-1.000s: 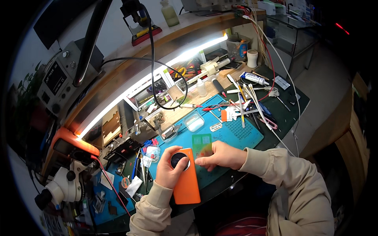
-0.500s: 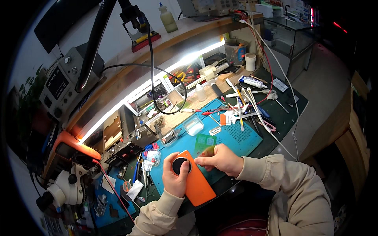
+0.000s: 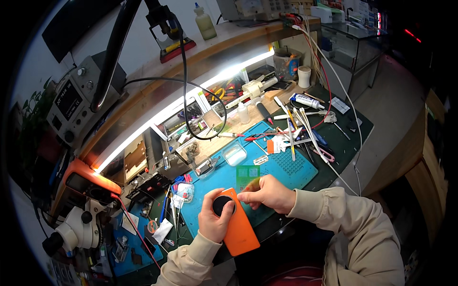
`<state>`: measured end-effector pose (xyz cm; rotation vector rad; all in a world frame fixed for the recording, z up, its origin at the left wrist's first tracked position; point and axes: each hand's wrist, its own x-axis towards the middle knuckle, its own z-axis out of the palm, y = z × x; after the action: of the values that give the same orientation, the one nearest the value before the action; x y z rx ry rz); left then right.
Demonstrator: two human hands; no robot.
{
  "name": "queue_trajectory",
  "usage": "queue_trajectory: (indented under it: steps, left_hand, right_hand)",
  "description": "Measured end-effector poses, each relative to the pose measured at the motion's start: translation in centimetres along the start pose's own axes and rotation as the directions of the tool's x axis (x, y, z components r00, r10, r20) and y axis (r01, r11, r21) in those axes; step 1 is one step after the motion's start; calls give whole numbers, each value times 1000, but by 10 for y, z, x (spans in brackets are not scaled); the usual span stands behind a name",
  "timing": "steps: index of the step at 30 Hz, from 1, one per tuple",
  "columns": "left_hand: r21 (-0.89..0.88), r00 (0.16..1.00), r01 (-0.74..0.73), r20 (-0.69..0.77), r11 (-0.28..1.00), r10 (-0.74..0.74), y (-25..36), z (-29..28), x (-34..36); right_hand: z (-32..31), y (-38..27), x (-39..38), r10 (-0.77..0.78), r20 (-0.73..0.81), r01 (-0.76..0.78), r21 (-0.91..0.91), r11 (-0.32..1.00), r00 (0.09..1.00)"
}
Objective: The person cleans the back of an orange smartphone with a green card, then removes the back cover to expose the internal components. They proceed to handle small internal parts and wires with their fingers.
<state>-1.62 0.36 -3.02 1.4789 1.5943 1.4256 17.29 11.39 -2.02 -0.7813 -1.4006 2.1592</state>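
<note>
An orange smartphone (image 3: 242, 234) with a big round black camera ring (image 3: 223, 205) is tilted over the front of the blue work mat (image 3: 286, 174). My left hand (image 3: 213, 221) is closed round its left side, the thumb lying by the camera ring. At the phone's upper right edge my right hand (image 3: 271, 194) is pinched, thumb against index finger. From that pinch a thin see-through green sheet (image 3: 248, 172) sticks out above the phone, and a finger shows tinted through it. Whether the sheet's lower edge touches the phone, I cannot tell.
Beyond the hands are a clear plastic tray (image 3: 234, 155) and several brushes and tweezers, with a white tube (image 3: 305, 100) at the back. Left stand an orange multimeter (image 3: 90, 183) and a white microscope (image 3: 78, 224). A black cable (image 3: 184, 95) hangs in a loop over the bench.
The phone has shifted slightly down and turned a little more upright in my left hand. The green sheet has turned slightly, while my right hand stays nearly in place.
</note>
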Motion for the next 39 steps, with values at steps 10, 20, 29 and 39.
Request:
queue_trajectory:
  steps: [10, 20, 29, 39]
  left_hand:
    - [-275, 979, 192, 118, 942, -165, 3, -4, 2]
    - [-723, 892, 423, 225, 547, -392, -9, -3, 14]
    - [-815, 870, 422, 242, 397, -429, -11, -2, 5]
    - [-805, 877, 417, 234, 422, -420, -1, -1, 5]
  right_hand:
    - [-4, -13, -4, 82, 83, -78, -47, 996, 993]
    - [-96, -84, 133, -848, -11, -12, -1000, 6, 530]
    - [-81, -78, 132, -736, -83, 318, -865, 388, 671]
    - [-6, -78, -11, -598, 461, 414, -882, -226, 655]
